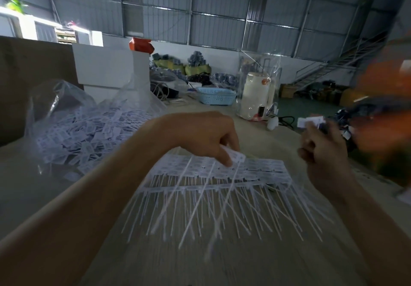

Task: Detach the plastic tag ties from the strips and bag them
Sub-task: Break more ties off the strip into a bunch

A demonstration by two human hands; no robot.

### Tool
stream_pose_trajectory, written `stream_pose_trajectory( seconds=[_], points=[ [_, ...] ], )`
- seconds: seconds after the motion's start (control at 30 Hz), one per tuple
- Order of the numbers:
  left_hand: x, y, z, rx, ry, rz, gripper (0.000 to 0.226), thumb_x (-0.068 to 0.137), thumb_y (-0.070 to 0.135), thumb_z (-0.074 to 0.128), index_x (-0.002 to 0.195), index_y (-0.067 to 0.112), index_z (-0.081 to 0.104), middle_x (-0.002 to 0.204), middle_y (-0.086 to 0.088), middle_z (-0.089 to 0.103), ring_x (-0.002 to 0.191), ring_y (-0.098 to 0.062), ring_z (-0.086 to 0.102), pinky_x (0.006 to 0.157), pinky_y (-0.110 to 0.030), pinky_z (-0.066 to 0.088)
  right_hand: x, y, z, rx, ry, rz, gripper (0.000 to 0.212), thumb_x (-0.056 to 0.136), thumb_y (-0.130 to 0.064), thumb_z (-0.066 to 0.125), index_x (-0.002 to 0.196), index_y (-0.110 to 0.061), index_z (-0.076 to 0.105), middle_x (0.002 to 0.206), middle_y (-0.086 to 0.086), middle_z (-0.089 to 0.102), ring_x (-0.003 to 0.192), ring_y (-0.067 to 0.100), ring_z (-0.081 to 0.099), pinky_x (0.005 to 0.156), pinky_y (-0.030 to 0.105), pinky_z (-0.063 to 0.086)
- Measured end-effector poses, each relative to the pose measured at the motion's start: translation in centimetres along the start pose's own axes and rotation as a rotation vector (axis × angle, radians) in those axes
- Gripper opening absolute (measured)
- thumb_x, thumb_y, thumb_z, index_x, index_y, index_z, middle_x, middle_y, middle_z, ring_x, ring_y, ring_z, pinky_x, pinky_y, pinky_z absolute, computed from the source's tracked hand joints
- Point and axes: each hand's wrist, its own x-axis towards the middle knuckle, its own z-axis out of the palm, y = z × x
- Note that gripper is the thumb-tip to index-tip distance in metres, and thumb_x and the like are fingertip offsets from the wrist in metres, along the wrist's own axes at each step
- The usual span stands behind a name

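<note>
Nearest, at 6 o'clock on the pale wooden tabletop [255,263]: white plastic tag-tie strips [222,181], flat label heads joined in rows, thin tails fanned toward the viewer. Left hand [206,139] sits over the strips' far edge, fingers curled down, thumb and forefinger pinching one white plastic tag tie [235,156] by its head, tail hanging across the rows. Right hand [320,150] at 3 o'clock, raised beside the strips, fingers curled in; it seems to pinch a small white tag [311,121] at its fingertips, but blur makes the grip unclear. At 9–10 o'clock, a clear plastic bag [66,112] lies open on the table, heaped with loose detached ties. Farther, 12 o'clock: light blue perforated plastic basket [215,95]; just right of it a white kettle-like jug [255,96] inside a clear wrap. At 11 o'clock, white boxes [104,67] stacked.
</note>
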Motion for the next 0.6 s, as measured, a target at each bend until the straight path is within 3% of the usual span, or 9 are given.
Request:
stream_pose_trajectory(
  seconds=[0.07, 0.17, 0.3, 0.5, 0.6],
  points=[
    [0.2, 0.0, -0.1, -0.021, 0.072, -0.001, 0.03, 0.09, 0.04, 0.068, 0.119, 0.031, 0.071, 0.108, 0.01, 0.074, 0.091, -0.007, 0.067, 0.088, -0.039, 0.054, -0.3, 0.7, 0.8, 0.063, -0.082, 0.109, 0.016, 0.101, -0.015, 0.051, 0.086, -0.018, 0.051, 0.062, -0.004, 0.036, 0.052, 0.008, 0.029, 0.05, 0.027, 0.022],
    [0.0, -0.1, -0.2, -0.004, 0.132, 0.008, 0.031, 0.092, 0.043, 0.064, 0.12, 0.032, 0.071, 0.099, 0.006, 0.074, 0.082, -0.01, 0.065, 0.081, -0.04, 0.053, -1.4, 1.6, 2.4, 0.133, -0.233, 0.223, 0.006, 0.097, -0.014, 0.056, 0.096, -0.008, 0.054, 0.067, -0.001, 0.037, 0.054, 0.008, 0.032, 0.049, 0.021, 0.028],
    [0.3, -0.2, -0.1, 0.026, 0.201, -0.007, 0.032, 0.091, 0.042, 0.067, 0.119, 0.029, 0.072, 0.097, 0.005, 0.073, 0.081, -0.012, 0.065, 0.079, -0.042, 0.053, -2.4, 1.4, 3.1, 0.176, -0.337, 0.234, 0.025, 0.099, -0.022, 0.052, 0.097, 0.0, 0.064, 0.065, 0.002, 0.043, 0.054, 0.01, 0.035, 0.047, 0.021, 0.031],
    [0.8, 0.1, 0.5, 0.081, 0.306, -0.033, 0.035, 0.087, 0.05, 0.068, 0.115, 0.029, 0.072, 0.106, 0.008, 0.07, 0.087, -0.008, 0.062, 0.081, -0.039, 0.053, -3.8, 1.0, 3.6, 0.075, -0.459, 0.215, 0.041, 0.103, -0.041, 0.043, 0.09, -0.008, 0.061, 0.063, 0.009, 0.047, 0.048, 0.016, 0.034, 0.045, 0.026, 0.029],
    [1.5, 0.7, 1.4, 0.142, 0.364, -0.024, 0.031, 0.085, 0.053, 0.069, 0.109, 0.033, 0.068, 0.095, 0.014, 0.065, 0.076, -0.001, 0.053, 0.067, -0.029, 0.043, -4.4, 1.0, 3.9, -0.036, -0.462, 0.194, 0.041, 0.101, -0.049, 0.043, 0.096, -0.015, 0.067, 0.064, 0.013, 0.053, 0.046, 0.017, 0.041, 0.042, 0.026, 0.033]
  ],
)
